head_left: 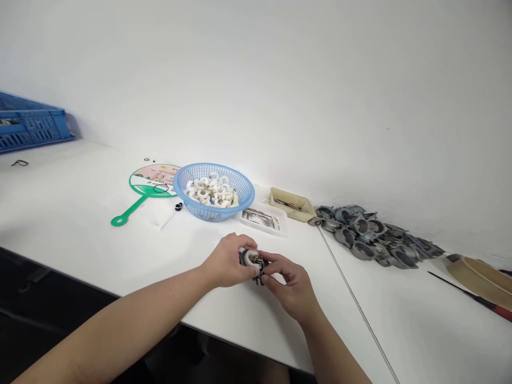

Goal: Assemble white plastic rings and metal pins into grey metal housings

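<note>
Between my two hands, low over the white table, is a grey metal housing [259,278] with a white plastic ring [251,258] seated in its round opening. My left hand [232,261] is closed around the housing's left side, thumb in front and fingers over the back. From the right, my right hand [288,282] pinches the housing's edge with thumb and fingertips, near small brass-coloured parts beside the ring. The fingers hide much of the housing. Beyond my hands stands a blue plastic basket [214,214] holding several similar white rings with small metal parts.
A pile of grey metal housings [362,234] lies on the right. Behind my hands are a cream tray [294,213] and a white tray of thin dark pieces [262,218]. A green-handled fan [136,208], a blue crate [36,125] and a red-handled screwdriver [492,308] lie farther out.
</note>
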A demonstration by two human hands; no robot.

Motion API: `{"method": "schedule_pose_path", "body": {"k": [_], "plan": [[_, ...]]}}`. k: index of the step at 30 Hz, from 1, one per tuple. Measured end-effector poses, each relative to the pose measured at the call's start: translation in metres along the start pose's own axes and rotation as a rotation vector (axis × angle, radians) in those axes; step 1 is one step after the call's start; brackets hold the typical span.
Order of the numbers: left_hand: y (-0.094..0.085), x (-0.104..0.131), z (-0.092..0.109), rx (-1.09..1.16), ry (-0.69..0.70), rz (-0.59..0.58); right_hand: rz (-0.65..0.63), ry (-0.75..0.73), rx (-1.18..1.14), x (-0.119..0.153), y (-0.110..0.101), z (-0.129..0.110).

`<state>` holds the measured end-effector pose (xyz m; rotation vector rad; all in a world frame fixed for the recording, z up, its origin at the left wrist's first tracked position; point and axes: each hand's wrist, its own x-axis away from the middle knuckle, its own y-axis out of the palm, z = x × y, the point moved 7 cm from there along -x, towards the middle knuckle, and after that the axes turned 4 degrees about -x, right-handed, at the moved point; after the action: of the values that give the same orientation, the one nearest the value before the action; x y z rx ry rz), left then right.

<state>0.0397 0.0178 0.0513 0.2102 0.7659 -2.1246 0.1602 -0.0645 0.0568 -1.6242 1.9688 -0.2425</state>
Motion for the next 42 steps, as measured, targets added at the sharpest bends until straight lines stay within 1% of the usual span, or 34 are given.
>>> {"method": "schedule_pose_path", "body": {"k": [4,8,15,22,30,35,42], "plan": [[-0.002,0.0,0.0,0.003,-0.004,-0.002,0.048,-0.054,-0.053,0.002,0.0,0.006],[-0.002,0.0,0.002,0.02,0.0,-0.01,0.095,-0.084,-0.024,0.004,0.002,0.009],[0.0,0.001,-0.001,0.067,-0.058,-0.035,0.134,-0.058,0.001,0.007,0.003,0.009],[0.002,0.0,-0.005,0.128,-0.101,-0.053,0.126,-0.051,-0.025,0.007,0.003,0.014],[0.006,0.001,-0.009,0.216,-0.166,-0.062,0.2,-0.054,0.014,0.01,0.004,0.007],[0.007,0.001,-0.009,0.225,-0.172,-0.069,0.231,-0.01,-0.016,0.009,0.003,0.009],[0.004,0.002,-0.009,0.215,-0.184,-0.08,0.264,-0.033,0.057,0.009,0.005,0.004]]}}
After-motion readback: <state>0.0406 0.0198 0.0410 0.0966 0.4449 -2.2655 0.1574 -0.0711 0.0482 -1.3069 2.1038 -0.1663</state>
